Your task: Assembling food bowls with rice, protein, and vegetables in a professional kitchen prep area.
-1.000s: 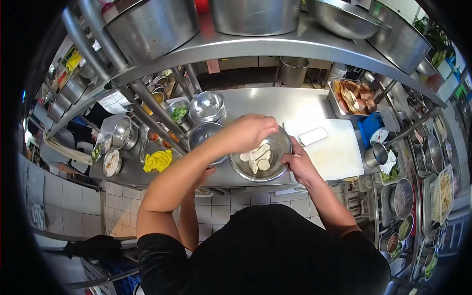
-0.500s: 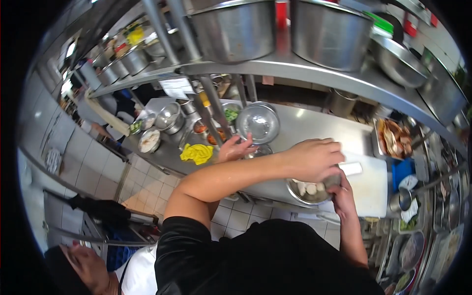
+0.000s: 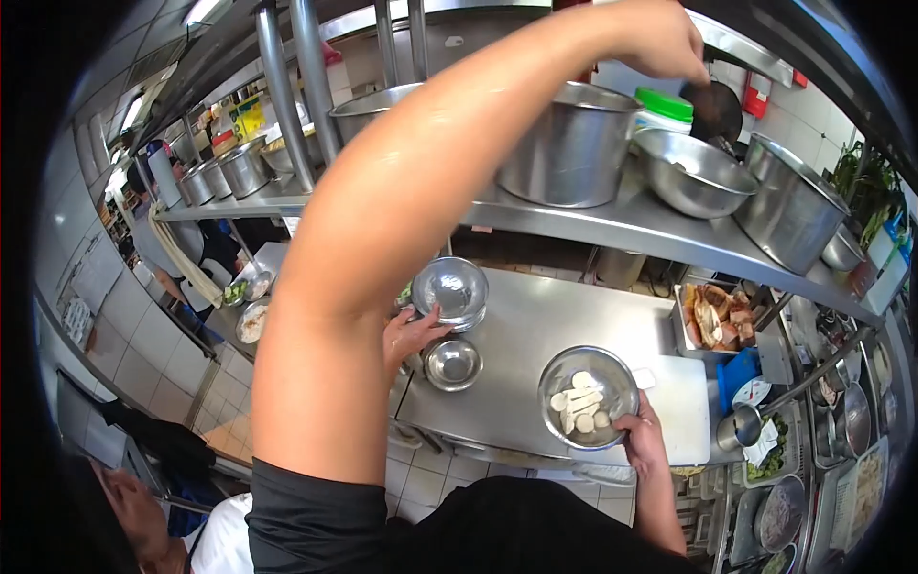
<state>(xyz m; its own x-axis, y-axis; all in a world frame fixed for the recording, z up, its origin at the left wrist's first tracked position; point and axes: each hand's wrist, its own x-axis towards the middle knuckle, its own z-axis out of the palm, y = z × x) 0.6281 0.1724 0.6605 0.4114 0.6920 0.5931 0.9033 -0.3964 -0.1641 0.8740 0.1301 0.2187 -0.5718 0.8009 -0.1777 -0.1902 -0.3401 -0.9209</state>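
In the head view, the bowl (image 3: 618, 381) of pale slices (image 3: 580, 404) was at four o'clock, near the table's (image 3: 535, 311) front edge, the right hand (image 3: 645, 438) holding its rim from one side only, so a jolt could have tipped it and spilled them. The left hand (image 3: 665, 40) hung at one o'clock above the shelf (image 3: 669, 241), fingers curled, though whether they held anything I could not tell; lowered carelessly, it could have knocked the pot (image 3: 564, 153) beneath.
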